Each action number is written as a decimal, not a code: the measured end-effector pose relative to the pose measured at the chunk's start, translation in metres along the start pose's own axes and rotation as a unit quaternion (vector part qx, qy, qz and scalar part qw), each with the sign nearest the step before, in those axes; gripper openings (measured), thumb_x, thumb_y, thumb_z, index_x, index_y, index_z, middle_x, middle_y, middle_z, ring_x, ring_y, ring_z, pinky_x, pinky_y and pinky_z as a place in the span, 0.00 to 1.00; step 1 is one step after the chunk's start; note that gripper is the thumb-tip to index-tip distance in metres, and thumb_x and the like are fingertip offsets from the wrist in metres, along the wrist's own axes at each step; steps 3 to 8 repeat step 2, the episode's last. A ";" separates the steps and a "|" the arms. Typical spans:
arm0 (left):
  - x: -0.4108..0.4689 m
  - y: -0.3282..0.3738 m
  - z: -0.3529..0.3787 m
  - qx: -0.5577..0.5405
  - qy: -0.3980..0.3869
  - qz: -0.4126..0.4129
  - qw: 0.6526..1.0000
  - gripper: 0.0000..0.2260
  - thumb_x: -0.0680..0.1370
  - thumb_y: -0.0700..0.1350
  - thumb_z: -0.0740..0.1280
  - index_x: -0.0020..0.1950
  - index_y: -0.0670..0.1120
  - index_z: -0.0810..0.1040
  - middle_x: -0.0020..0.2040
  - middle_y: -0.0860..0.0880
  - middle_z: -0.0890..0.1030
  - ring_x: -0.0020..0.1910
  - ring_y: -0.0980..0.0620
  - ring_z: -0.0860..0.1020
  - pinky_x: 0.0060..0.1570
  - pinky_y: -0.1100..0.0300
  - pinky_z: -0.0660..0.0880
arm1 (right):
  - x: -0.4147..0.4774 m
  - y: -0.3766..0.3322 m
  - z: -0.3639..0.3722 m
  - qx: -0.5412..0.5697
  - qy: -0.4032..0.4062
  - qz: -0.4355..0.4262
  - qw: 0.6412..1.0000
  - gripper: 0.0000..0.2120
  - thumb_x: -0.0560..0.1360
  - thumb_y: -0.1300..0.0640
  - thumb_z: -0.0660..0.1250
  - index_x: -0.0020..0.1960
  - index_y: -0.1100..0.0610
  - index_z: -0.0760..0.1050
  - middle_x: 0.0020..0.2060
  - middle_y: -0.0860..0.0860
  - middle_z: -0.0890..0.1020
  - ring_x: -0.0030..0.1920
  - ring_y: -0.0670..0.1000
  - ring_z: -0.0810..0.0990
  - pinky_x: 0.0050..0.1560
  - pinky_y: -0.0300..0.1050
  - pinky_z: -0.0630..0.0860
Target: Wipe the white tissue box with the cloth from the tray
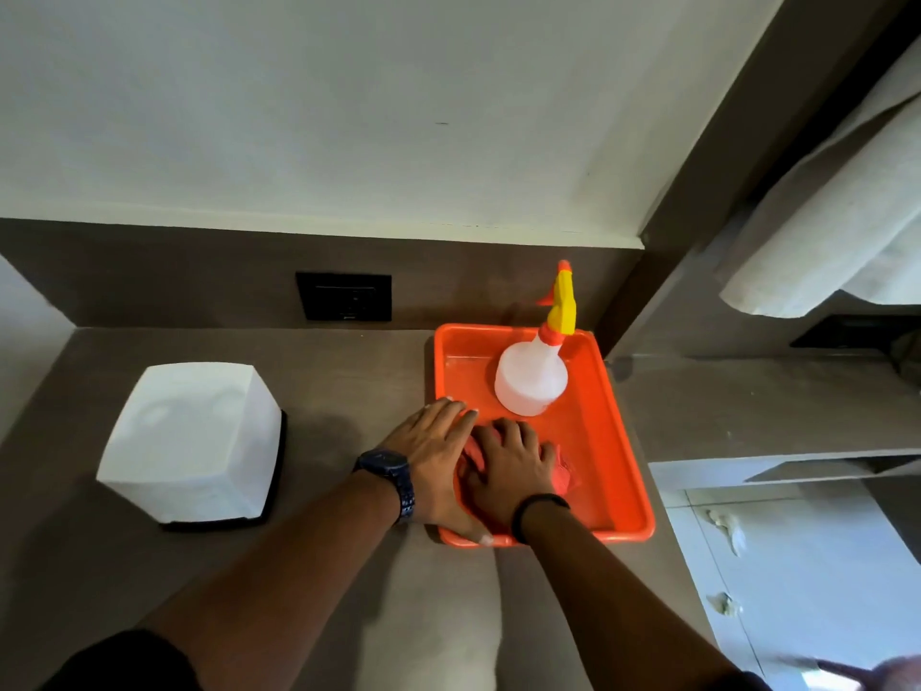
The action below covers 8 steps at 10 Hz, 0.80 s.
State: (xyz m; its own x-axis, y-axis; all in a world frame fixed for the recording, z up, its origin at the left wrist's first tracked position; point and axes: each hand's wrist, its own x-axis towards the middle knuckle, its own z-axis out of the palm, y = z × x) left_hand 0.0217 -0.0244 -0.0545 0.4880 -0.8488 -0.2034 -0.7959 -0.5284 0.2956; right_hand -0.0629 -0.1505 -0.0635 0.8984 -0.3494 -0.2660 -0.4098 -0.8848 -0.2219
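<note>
The white tissue box (192, 438) stands on a black base at the left of the brown counter. An orange tray (618, 456) sits to its right. A red cloth (565, 471) lies in the tray's near half, mostly hidden under my hands. My right hand (508, 466) lies flat on the cloth, fingers spread. My left hand (433, 451) rests over the tray's left rim, its fingers touching the cloth's left edge. Whether either hand grips the cloth is hidden.
A white spray bottle (531, 376) with a yellow and orange trigger head stands in the tray's far half. A black wall socket (344, 296) sits on the back panel. A brown partition (697, 202) rises right of the tray, with white towels (837, 226) beyond it.
</note>
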 end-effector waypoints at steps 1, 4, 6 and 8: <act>-0.005 0.003 -0.010 0.002 -0.007 -0.003 1.000 0.63 0.51 0.82 0.61 0.74 0.53 0.38 0.78 0.48 0.44 0.75 0.47 0.43 0.71 0.50 0.43 | -0.010 0.000 -0.014 0.041 0.023 -0.015 0.999 0.27 0.70 0.38 0.58 0.67 0.43 0.65 0.70 0.51 0.70 0.72 0.58 0.62 0.69 0.66 0.59; -0.011 0.005 -0.020 -0.001 -0.013 -0.012 1.000 0.62 0.52 0.82 0.60 0.74 0.55 0.37 0.78 0.49 0.43 0.75 0.46 0.41 0.72 0.47 0.43 | -0.020 0.001 -0.031 0.177 0.153 0.005 0.972 0.22 0.70 0.42 0.61 0.61 0.47 0.75 0.61 0.51 0.80 0.64 0.56 0.73 0.63 0.57 0.69; -0.011 0.005 -0.020 -0.001 -0.013 -0.012 1.000 0.62 0.52 0.82 0.60 0.74 0.55 0.37 0.78 0.49 0.43 0.75 0.46 0.41 0.72 0.47 0.43 | -0.020 0.001 -0.031 0.177 0.153 0.005 0.972 0.22 0.70 0.42 0.61 0.61 0.47 0.75 0.61 0.51 0.80 0.64 0.56 0.73 0.63 0.57 0.69; -0.011 0.005 -0.020 -0.001 -0.013 -0.012 1.000 0.62 0.52 0.82 0.60 0.74 0.55 0.37 0.78 0.49 0.43 0.75 0.46 0.41 0.72 0.47 0.43 | -0.020 0.001 -0.031 0.177 0.153 0.005 0.972 0.22 0.70 0.42 0.61 0.61 0.47 0.75 0.61 0.51 0.80 0.64 0.56 0.73 0.63 0.57 0.69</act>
